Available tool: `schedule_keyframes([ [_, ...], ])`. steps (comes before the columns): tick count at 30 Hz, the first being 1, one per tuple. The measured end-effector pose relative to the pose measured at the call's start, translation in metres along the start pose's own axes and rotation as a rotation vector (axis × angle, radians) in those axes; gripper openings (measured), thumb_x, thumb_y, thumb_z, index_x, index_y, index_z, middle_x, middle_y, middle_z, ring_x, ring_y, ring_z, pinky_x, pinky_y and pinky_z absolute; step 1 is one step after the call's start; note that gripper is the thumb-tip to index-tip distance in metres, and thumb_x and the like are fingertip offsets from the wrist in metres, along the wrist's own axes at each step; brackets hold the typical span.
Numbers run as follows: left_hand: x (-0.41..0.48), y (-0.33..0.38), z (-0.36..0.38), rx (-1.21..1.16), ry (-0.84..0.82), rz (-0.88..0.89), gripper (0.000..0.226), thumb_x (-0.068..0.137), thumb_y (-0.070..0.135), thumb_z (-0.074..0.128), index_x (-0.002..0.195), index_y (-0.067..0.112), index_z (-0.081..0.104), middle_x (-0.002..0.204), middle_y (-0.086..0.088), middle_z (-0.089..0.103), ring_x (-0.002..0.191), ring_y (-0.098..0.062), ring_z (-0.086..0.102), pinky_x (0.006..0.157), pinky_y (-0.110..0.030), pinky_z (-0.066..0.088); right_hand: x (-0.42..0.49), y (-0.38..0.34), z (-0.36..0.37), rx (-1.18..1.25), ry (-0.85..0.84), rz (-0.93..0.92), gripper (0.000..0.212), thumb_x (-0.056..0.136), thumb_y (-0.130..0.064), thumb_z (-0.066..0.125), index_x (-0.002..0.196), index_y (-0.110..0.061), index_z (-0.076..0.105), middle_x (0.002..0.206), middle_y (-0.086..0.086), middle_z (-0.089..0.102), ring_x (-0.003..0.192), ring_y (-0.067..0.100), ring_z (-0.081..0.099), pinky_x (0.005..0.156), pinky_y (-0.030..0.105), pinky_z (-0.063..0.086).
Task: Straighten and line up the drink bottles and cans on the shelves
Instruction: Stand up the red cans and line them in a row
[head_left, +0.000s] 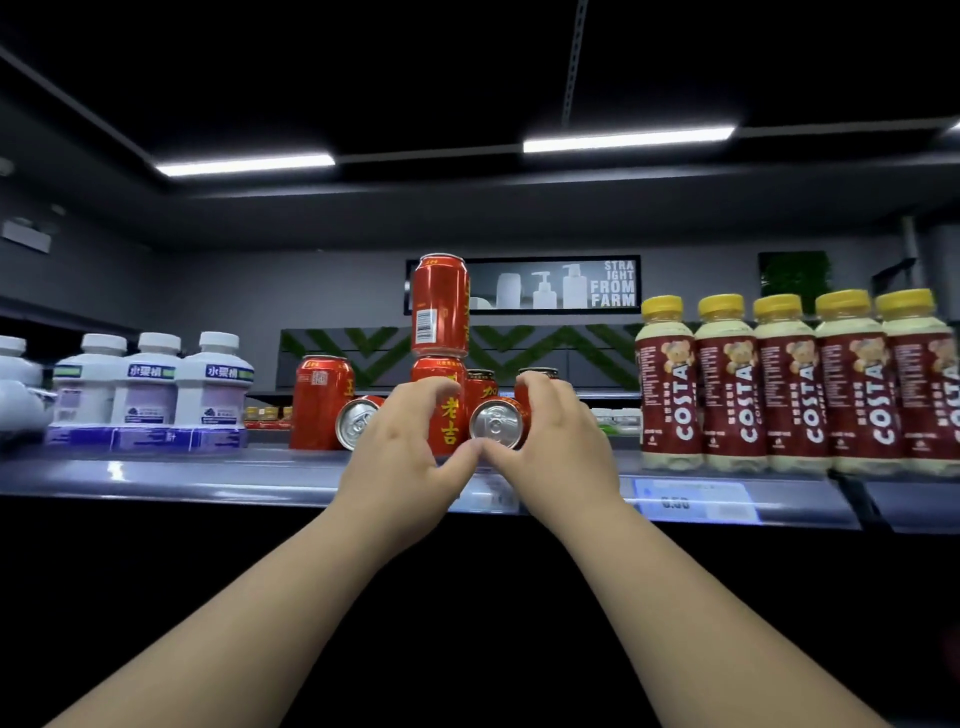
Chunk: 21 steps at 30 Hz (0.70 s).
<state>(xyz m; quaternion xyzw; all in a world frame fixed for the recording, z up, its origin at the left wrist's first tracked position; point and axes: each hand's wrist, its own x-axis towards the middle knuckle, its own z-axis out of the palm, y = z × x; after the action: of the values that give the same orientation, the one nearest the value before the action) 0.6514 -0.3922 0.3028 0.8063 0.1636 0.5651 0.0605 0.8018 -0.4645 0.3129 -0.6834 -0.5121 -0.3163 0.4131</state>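
The left hand (400, 447) and the right hand (563, 441) reach side by side over the front lip of the shelf (208, 475), their thumbs touching tip to tip at its edge. The right hand's fingers curl around the right side of a tipped red can (496, 427) that lies on its side with its silver pull-tab top facing out, thumb beneath it. The left hand's fingers curl across the front of an upright red can (448, 415) printed with yellow characters, just left of the tipped one. A stacked can (440, 304) stands on top of that upright can, barcode outward. A second tipped can (357, 421) lies left of the left hand, leaning against another standing red can (322, 400). More red cans (480, 384) stand behind. On the right, yellow-capped Costa bottles (727, 384) stand in a neat row with a blue price tag (693, 501) below them. On the left stand white bottles (213, 387) with blue labels. On the far wall hangs a "Straight From Farm" sign (522, 285).
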Motion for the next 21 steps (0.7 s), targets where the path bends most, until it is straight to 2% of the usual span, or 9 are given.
schedule_keyframes([
  [3,0.002,-0.009,0.001,-0.031,-0.008,0.031,0.058,0.087,0.04,0.07,0.137,0.03,0.043,0.123,0.018,0.044,0.115,-0.003,0.043,0.095,-0.025,0.04,0.008,-0.006,0.007,-0.096,-0.084,0.103,0.091,0.074,-0.072,0.065,0.144,-0.027,0.028,0.138,0.001,0.045,0.121,0.026,0.051,0.094,0.045,0.048],
  [6,0.004,-0.02,0.002,-0.054,-0.01,0.064,0.055,0.088,0.038,0.07,0.135,0.03,0.043,0.123,0.017,0.044,0.114,-0.002,0.042,0.092,-0.022,0.037,0.012,-0.012,0.008,-0.092,-0.113,0.195,0.092,0.073,-0.071,0.067,0.143,-0.025,0.028,0.134,0.002,0.051,0.116,0.028,0.057,0.087,0.044,0.051],
  [10,0.008,-0.031,0.003,-0.091,-0.031,0.06,0.055,0.087,0.033,0.071,0.134,0.031,0.043,0.126,0.014,0.045,0.114,-0.003,0.043,0.094,-0.024,0.039,0.011,-0.019,0.006,-0.064,-0.061,0.248,0.075,0.075,-0.062,0.07,0.128,-0.026,0.03,0.117,0.001,0.061,0.102,0.026,0.062,0.082,0.041,0.053],
  [13,0.012,-0.034,0.002,-0.126,-0.024,0.053,0.057,0.086,0.032,0.071,0.135,0.03,0.043,0.128,0.011,0.046,0.114,-0.006,0.045,0.097,-0.028,0.043,0.013,-0.021,-0.006,0.024,0.046,0.293,0.063,0.075,-0.058,0.068,0.115,-0.026,0.032,0.103,-0.001,0.059,0.092,0.027,0.061,0.083,0.043,0.052],
  [16,0.014,-0.033,0.002,-0.16,-0.003,0.073,0.057,0.085,0.029,0.072,0.135,0.03,0.043,0.125,0.012,0.044,0.115,-0.008,0.045,0.102,-0.034,0.045,0.024,-0.022,-0.023,0.167,0.12,0.335,0.061,0.077,-0.063,0.065,0.114,-0.026,0.035,0.094,-0.006,0.052,0.089,0.024,0.058,0.081,0.043,0.053],
  [18,0.016,-0.031,0.003,-0.169,0.008,0.077,0.057,0.085,0.029,0.072,0.135,0.03,0.043,0.122,0.014,0.041,0.114,-0.007,0.043,0.103,-0.035,0.045,0.032,-0.021,-0.028,0.185,0.138,0.323,0.061,0.079,-0.071,0.06,0.112,-0.025,0.038,0.094,-0.007,0.054,0.087,0.021,0.059,0.079,0.043,0.053],
  [21,0.018,-0.029,0.006,-0.166,0.008,0.049,0.061,0.086,0.031,0.072,0.136,0.031,0.039,0.121,0.014,0.037,0.115,-0.007,0.041,0.103,-0.036,0.045,0.043,-0.017,-0.028,0.148,0.071,0.295,0.06,0.082,-0.079,0.048,0.108,-0.025,0.044,0.097,-0.004,0.06,0.085,0.018,0.061,0.076,0.043,0.056],
])
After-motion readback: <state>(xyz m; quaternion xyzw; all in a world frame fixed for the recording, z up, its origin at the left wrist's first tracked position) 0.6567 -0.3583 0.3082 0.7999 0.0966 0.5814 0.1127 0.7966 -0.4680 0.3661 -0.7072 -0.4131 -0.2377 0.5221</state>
